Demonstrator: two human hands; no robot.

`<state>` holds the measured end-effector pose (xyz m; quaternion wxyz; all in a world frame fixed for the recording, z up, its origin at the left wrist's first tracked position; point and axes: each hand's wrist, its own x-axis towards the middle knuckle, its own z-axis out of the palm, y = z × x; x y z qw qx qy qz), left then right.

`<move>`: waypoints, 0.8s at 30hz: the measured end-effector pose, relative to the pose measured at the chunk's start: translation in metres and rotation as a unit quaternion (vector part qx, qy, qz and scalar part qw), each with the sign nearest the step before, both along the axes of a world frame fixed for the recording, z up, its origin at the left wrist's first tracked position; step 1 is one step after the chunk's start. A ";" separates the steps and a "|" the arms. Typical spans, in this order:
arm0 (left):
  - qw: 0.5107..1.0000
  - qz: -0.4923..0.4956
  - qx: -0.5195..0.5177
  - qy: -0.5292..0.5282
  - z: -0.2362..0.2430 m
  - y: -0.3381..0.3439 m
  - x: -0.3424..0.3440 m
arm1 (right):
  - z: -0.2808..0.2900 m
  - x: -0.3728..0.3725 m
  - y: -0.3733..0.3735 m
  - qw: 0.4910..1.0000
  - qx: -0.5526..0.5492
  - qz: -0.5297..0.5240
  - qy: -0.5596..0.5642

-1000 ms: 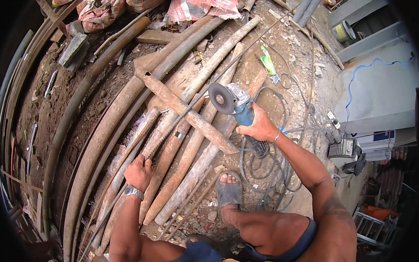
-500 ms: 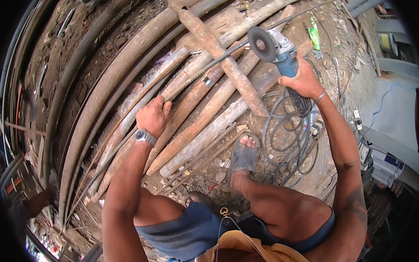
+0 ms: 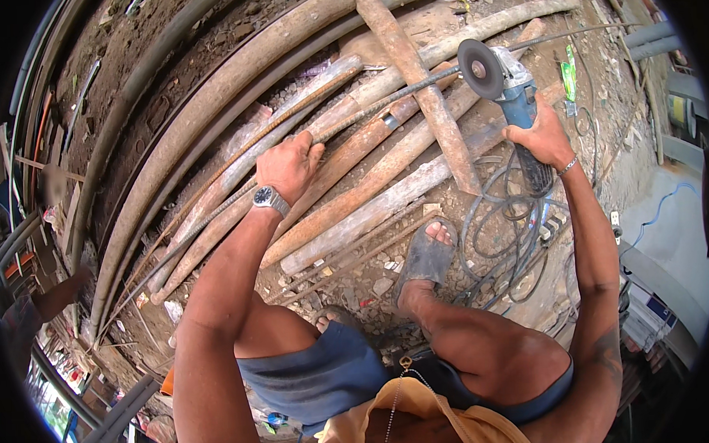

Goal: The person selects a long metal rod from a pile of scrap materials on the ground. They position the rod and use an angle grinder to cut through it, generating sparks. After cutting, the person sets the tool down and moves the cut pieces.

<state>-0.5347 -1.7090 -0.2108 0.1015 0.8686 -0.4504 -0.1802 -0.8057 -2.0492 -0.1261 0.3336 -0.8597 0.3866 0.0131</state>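
Observation:
My left hand (image 3: 288,167), a watch on its wrist, is closed around a long thin steel rod (image 3: 366,110). This rod slants from the lower left to the far right and crosses a rusty pipe (image 3: 437,113). In my right hand (image 3: 545,137) is a blue angle grinder (image 3: 516,100), gripped round its body with the thumb on the near side. Its dark disc (image 3: 480,69) is up beside the rod, right of the crossing pipe; whether they touch I cannot tell. Part of the left-hand fingers is hidden under the hand.
Several rusty pipes (image 3: 378,213) lie side by side on the rubble. Coiled cables (image 3: 500,248) sit below the grinder, near my sandalled foot (image 3: 427,254). A green wrapper (image 3: 569,77) lies at the right. Another person's arm (image 3: 64,296) shows at the left edge.
The view has shifted, so the pipes and both hands appear farther right. My left hand still grips the rod, and my right hand still holds the grinder beside it.

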 end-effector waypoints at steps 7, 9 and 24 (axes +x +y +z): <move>1.000 0.001 0.004 -0.001 0.003 0.000 -0.001 | 0.000 0.004 -0.002 0.999 -0.021 0.022 0.032; 1.000 0.005 0.012 -0.001 0.004 -0.001 -0.001 | 0.000 0.006 -0.002 0.999 -0.024 0.029 0.031; 1.000 -0.004 0.006 -0.021 0.003 -0.001 -0.002 | -0.014 -0.004 -0.011 0.998 -0.044 0.035 0.020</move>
